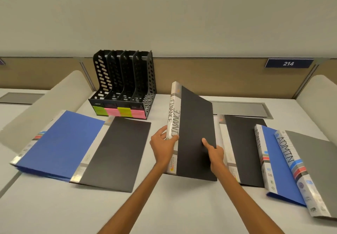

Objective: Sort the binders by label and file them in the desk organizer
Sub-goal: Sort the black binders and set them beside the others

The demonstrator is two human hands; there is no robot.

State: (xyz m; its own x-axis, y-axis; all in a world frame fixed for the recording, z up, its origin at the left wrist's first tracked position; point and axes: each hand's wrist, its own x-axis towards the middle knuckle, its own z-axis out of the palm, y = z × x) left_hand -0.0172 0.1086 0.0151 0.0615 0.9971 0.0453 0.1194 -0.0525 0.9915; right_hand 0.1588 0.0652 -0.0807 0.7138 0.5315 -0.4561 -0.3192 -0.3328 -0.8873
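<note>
Both hands hold one black binder (196,133) tilted up off the desk (164,206), its far end raised and its near edge low, close to the surface. The white spine strip reads FINANCE twice, once on the spine and once on the band beside it.

The left hand (163,147) wraps the spine low down: the fingers (160,132) curl round the spine's left side and the thumb presses across the white band on the front, so the hand is closed on the binder. The right hand (215,151) takes the cover's right edge, its thumb (206,142) lying flat on the black cover and pointing up; the other fingers go behind the cover and are hidden, so the grip looks like a pinch, though the back side cannot be seen.

The desk organizer (125,86) stands at the back of the desk, left of the held binder and well apart from it: black, perforated, four slots, with green and pink sticky notes (119,113) along its front base. Their writing is too small to read.

On the left lie a blue binder (60,144) and a second black binder (116,151) overlapping its right side. On the right lie a third black binder (242,149), another blue one (280,164) and a grey binder (313,166) marked ADMIN, each overlapping the next. A blue plate reading 214 (288,63) hangs on the partition.
</note>
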